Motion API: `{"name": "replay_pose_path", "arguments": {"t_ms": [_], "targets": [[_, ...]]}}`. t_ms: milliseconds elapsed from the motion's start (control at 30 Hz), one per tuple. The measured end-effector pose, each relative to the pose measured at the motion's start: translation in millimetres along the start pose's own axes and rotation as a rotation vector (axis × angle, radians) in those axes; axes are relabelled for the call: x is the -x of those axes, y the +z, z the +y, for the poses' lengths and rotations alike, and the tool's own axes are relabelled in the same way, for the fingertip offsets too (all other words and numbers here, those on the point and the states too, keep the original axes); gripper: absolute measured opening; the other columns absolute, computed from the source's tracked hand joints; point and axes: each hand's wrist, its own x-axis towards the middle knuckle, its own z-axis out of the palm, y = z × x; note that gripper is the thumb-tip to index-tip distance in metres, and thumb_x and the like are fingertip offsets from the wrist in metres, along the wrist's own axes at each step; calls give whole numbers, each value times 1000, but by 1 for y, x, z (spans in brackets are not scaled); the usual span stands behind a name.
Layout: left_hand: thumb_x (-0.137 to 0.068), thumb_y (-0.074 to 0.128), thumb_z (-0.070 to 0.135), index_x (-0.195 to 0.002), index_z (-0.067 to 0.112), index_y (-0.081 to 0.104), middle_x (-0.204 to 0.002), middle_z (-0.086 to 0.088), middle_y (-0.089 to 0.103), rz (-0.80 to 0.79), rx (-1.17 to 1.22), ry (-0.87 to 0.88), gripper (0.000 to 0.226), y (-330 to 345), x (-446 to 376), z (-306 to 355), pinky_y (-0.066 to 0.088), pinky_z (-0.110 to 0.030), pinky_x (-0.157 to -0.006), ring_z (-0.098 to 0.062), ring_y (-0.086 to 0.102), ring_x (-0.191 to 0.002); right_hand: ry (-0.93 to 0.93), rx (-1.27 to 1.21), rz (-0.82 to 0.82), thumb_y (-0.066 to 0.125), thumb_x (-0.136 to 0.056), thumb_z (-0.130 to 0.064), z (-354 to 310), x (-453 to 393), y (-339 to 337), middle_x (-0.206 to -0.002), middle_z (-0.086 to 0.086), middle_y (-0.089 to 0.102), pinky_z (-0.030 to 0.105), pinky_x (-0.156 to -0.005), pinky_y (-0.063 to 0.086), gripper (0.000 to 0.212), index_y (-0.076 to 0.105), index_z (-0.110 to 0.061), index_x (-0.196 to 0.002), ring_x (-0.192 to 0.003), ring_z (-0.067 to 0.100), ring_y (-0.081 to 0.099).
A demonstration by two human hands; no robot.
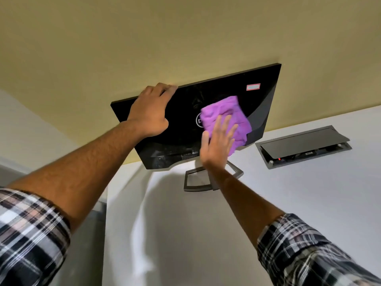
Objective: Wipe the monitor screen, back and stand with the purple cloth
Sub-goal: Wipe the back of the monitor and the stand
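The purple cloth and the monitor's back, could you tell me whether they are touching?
Touching. The head view shows the right hand pressing the purple cloth flat against the monitor's back, covering part of the logo.

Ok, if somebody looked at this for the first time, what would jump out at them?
The bright purple cloth stands out, pressed flat by the right hand against the glossy black back of the monitor at mid-frame. The left hand grips the monitor's top edge. To the right, an open cable box is sunk into the white desk.
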Motion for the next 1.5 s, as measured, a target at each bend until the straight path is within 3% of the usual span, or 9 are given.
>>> {"name": "replay_pose_path", "arguments": {"t_ms": [167,333,467,633,700,1000,1133,1333,1500], "targets": [[-77,65,6,-159,24,20,-155,-1,31,-30,-1,0,95,-1,0,-2,39,-37,-106,-29,34,-135,336,-208,100,25,-108,-52,-56,-10,2,-175,5,-12,63,-128,9,71,0,-22,-168,-159,38,-12],[-77,67,7,-159,22,22,-155,-2,32,-26,-11,6,95,-2,-1,-1,39,-35,-103,-28,35,-135,75,-210,-3,30,-106,-54,-89,67,52,-175,5,-6,63,-128,4,74,13,-17,-168,-160,40,-14],[-75,66,7,-159,22,23,-154,-2,33,-20,-7,10,95,-2,-2,-2,38,-35,-105,-28,35,-134,30,-152,-50,18,-106,-58,-70,57,43,-172,-4,-20,60,-127,-2,72,0,-26,-168,-159,35,-19],[-78,66,8,-159,24,20,-155,0,31,-35,-3,13,95,-2,-1,-3,37,-35,-106,-28,33,-136,504,-376,117,24,-111,-54,-47,-22,0,-174,1,-17,58,-130,-1,72,-6,-21,-167,-159,35,-18],[-78,66,8,-159,24,20,-155,0,31,-35,-5,9,95,-2,-1,-3,38,-35,-105,-27,33,-135,561,-408,136,23,-110,-56,-47,-28,0,-175,2,-16,57,-129,4,74,-4,-19,-168,-159,36,-17],[-76,64,5,-158,23,23,-154,0,32,-32,-18,13,94,-4,-2,-3,35,-30,-87,-27,34,-134,88,-295,15,11,-105,-64,-88,60,58,-174,11,-9,58,-129,-4,84,10,-7,-167,-158,35,-23],[-77,65,7,-159,24,21,-154,0,31,-29,-29,12,95,-5,-1,-2,40,-33,-94,-27,33,-135,197,-279,31,14,-103,-62,-68,29,37,-174,8,-14,51,-129,-10,81,1,-16,-168,-157,38,-22],[-78,66,7,-160,25,17,-155,0,28,-49,-50,23,97,-5,-1,-4,35,-29,-87,-26,32,-136,426,-390,95,25,-107,-61,-58,4,26,-174,1,-19,61,-128,7,78,-3,-22,-168,-157,37,-23],[-78,66,8,-160,22,19,-154,-1,30,-38,-61,35,95,-5,-2,-5,34,-28,-84,-26,34,-134,29,-242,2,28,-106,-58,-91,73,64,-174,15,-8,64,-127,-2,80,11,-9,-167,-157,38,-25]]}}
